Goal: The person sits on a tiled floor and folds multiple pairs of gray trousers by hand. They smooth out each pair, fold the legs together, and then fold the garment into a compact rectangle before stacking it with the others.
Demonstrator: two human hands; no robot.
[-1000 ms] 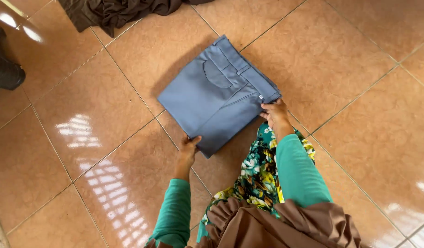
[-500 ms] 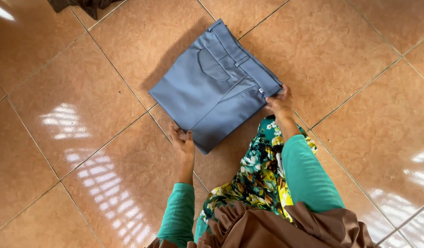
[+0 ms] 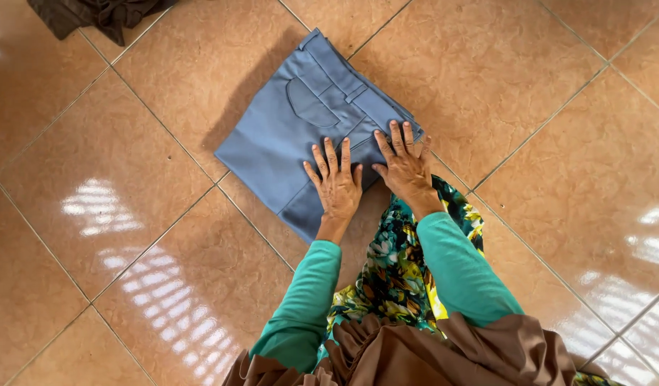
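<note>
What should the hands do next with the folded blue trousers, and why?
Probably slide both palms outward to smooth it. The left hand and right hand lie flat, fingers spread, side by side on the near edge of the folded blue trousers, which sit in a neat bundle on the tiled floor.

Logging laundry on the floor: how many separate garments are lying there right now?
2. Folded blue trousers lie mid-floor, both hands flat on them: left hand, right hand. A dark brown garment lies at the top left edge, partly cut off; more may lie out of view.
</note>
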